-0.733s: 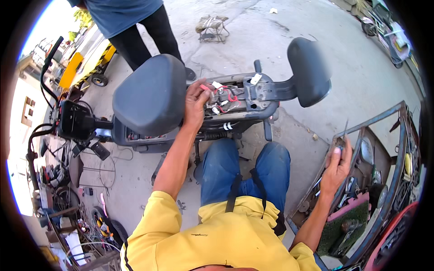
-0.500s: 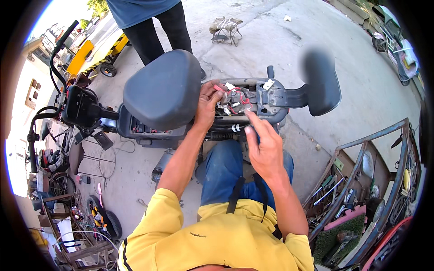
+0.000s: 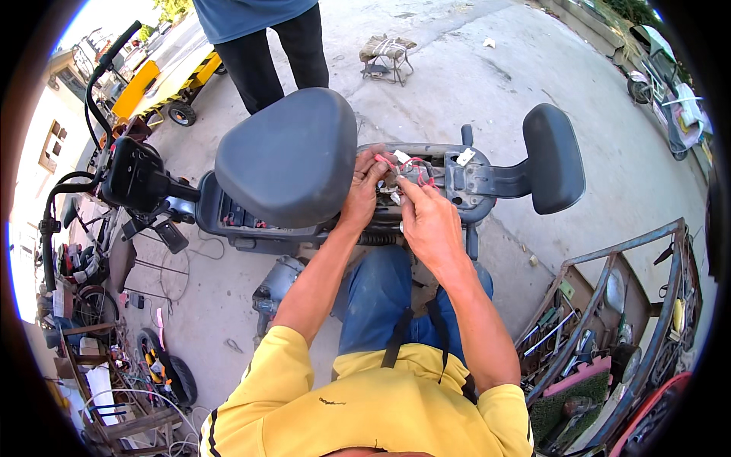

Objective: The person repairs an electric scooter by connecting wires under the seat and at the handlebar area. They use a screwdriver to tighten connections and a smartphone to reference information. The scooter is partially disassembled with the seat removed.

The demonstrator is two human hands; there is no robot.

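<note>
An electric scooter lies crosswise before me, its front seat [image 3: 285, 156] tipped up over the body. Red wires [image 3: 426, 180] and white connectors [image 3: 401, 157] show in the open compartment under the rear seat mount. My left hand [image 3: 362, 194] pinches a red wire at the compartment's left end. Right beside it, my right hand [image 3: 430, 225] has its fingertips drawn in among the wires; what they grip is too small to make out. A loose white connector [image 3: 465, 157] rests on the metal mount.
A padded backrest [image 3: 553, 158] stands at the scooter's right end, handlebars [image 3: 95, 114] at its left. Beyond the seat stands a person in dark trousers [image 3: 285, 61]. A metal rack of tools [image 3: 579, 305] is at right, a small stool [image 3: 387, 52] behind, and piled parts [image 3: 99, 365] at left.
My right hand has moved left and closed in on the wires near my left hand. My left hand keeps its pinch on the red wire. The view has shifted slightly.
</note>
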